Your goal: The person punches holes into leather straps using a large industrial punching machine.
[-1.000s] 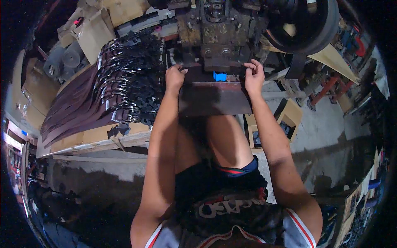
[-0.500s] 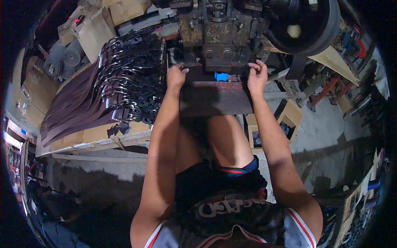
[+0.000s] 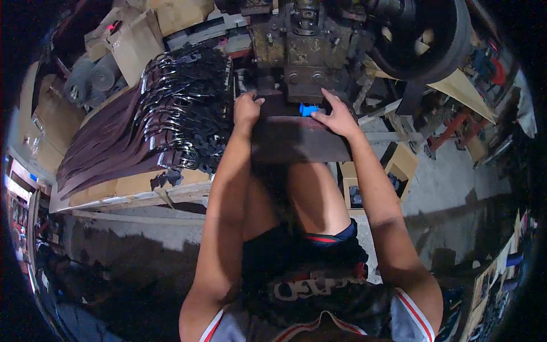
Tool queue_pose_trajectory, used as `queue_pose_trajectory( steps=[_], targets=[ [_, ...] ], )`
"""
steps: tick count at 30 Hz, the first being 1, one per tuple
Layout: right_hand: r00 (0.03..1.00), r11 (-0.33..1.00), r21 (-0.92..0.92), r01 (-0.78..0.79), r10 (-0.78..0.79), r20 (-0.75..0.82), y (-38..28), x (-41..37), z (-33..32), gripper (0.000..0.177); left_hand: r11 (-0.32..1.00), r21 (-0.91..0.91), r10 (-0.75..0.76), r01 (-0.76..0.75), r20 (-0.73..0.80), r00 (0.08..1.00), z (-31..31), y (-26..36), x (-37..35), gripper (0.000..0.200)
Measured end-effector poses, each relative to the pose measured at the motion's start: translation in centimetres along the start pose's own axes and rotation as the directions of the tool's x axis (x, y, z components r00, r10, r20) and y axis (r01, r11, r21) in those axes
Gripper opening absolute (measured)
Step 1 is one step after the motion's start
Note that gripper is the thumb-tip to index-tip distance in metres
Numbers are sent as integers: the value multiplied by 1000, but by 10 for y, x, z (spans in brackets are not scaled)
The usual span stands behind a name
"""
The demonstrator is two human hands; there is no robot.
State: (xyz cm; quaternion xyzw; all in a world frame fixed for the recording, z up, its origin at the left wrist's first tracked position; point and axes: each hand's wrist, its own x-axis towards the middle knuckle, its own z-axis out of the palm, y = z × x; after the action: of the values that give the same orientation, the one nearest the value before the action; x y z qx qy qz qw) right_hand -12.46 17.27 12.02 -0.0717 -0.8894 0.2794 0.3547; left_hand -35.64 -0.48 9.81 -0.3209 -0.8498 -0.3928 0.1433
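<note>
- Blue piece [image 3: 308, 110]: at the near foot of the press ram [image 3: 308, 80].
- Right hand [image 3: 340, 117]: right of the ram, thumb and fingers spread apart, thumb beside the piece; contact cannot be told.
- Left hand [image 3: 247, 112]: left of the ram, fingers curled; cannot tell whether they grip anything.
- Judgement: handle the piece by its near edge, fingertips out from under the ram.
- Cardboard box [image 3: 405, 158], right of the ram and nearer the body: open, dark pieces [image 3: 355, 196] inside.
</note>
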Motion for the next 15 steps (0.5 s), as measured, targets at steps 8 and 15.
queue_pose_trajectory(
  steps=[8,15],
  targets=[
    [972,901,374,-218,235,-1,47,9,11,53,1000,-6,4,-4,-16,1000,-6,10,-8,35],
    [810,613,679,-405,584,-44,38,-32,-30,51,999,-21,45,-46,-21,999,-5,5,-7,34]
  ],
)
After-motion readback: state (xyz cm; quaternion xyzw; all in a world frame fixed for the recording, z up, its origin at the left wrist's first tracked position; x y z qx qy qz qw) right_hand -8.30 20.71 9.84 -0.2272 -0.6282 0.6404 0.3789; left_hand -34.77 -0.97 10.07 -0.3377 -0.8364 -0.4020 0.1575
